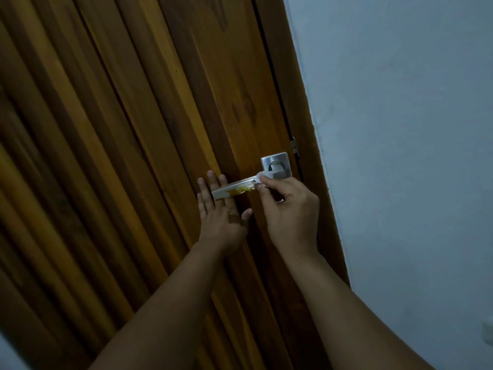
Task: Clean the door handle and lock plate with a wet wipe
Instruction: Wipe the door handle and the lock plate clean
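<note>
1. The door handle (234, 188) is a flat metal lever on the wooden door (120, 156). It springs from the square lock plate (276, 164), which sits close to the door's latch edge.
2. The right hand (289, 209) is at the lever's root, just below the lock plate. Its fingers are curled tight and pinch a small white wet wipe (260, 181) against the lever.
3. The left hand (221, 212) is spread flat and open on the door, holding nothing. Its fingers point upward and pass behind the lever's free end.
4. The lever's long axis runs nearly level, sloping a little downward away from the lock plate. Its free end points toward the door's middle, away from the door frame (306, 129).
5. A yellow-brown smear covers the middle of the lever's face, just beside the wipe on the side away from the lock plate.
6. Beyond the door frame lies a pale wall (400, 129).
</note>
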